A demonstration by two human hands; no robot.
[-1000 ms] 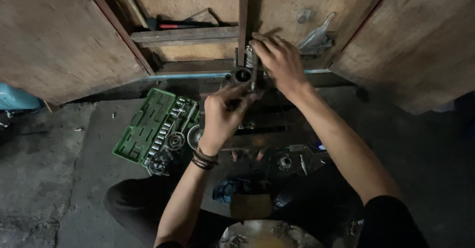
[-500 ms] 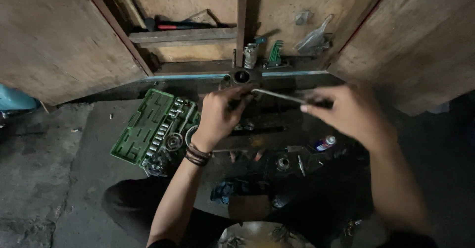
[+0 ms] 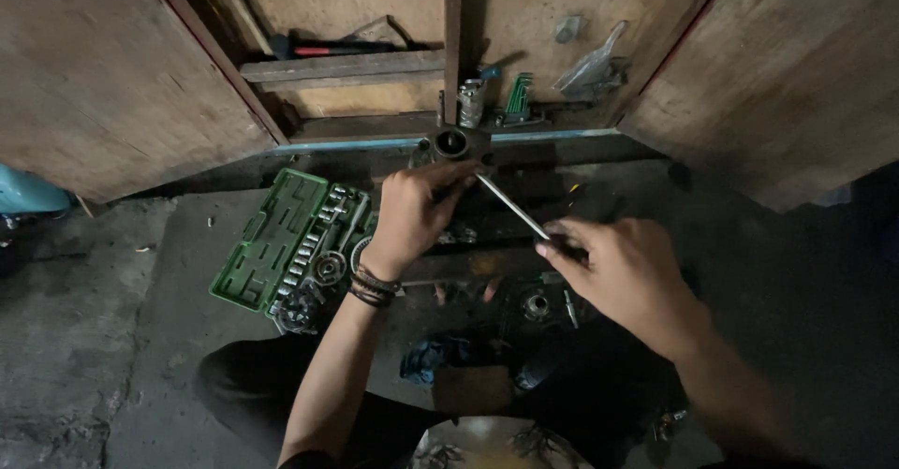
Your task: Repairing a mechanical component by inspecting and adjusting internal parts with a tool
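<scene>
In front of an open wooden cabinet, on a dark concrete floor: seated person, viewed from above, 2 bare hands at work.

Left hand: fingers closed around the upper end of a slim metal rod, just below a round metal socket piece at the foot of the cabinet's centre post. Dark bracelets on the wrist.

Right hand: fingers pinched together on the lower end of the same rod; rod slanted from the socket piece down to the right, spanning between both hands.

Green socket-set case: lid open, laid flat on the floor just left of the left forearm, sockets and a ratchet in the trays.

Small metal parts: scattered on the floor below the hands, details too dark to tell.

Cabinet shelf: hammer with red-and-black handle; green hex-key holder and clear plastic bag further right.
</scene>
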